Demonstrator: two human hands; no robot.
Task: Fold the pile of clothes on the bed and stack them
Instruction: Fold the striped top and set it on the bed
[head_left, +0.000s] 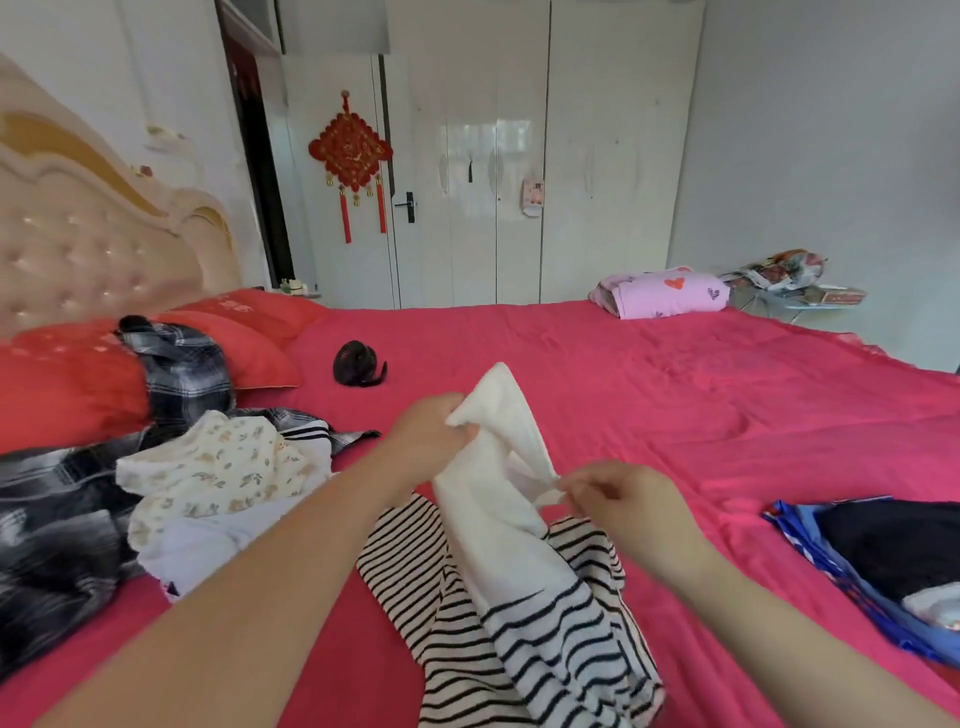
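The left grip (432, 435) clenches a bunch of the white part of the top (545, 649) and lifts it, while the right grip (621, 498) pinches a thin white edge just beside it; raised and held apart like this, they seem to be drawing the cloth open to find its shape before folding; the top hangs from both grips over the bed (675, 395), its lower part crumpled on the cover close to the person; it is plain white above and black-and-white striped below, soft and twisted; the pile (218, 467) waits to the left; the stack (883, 551) lies to the right, well apart
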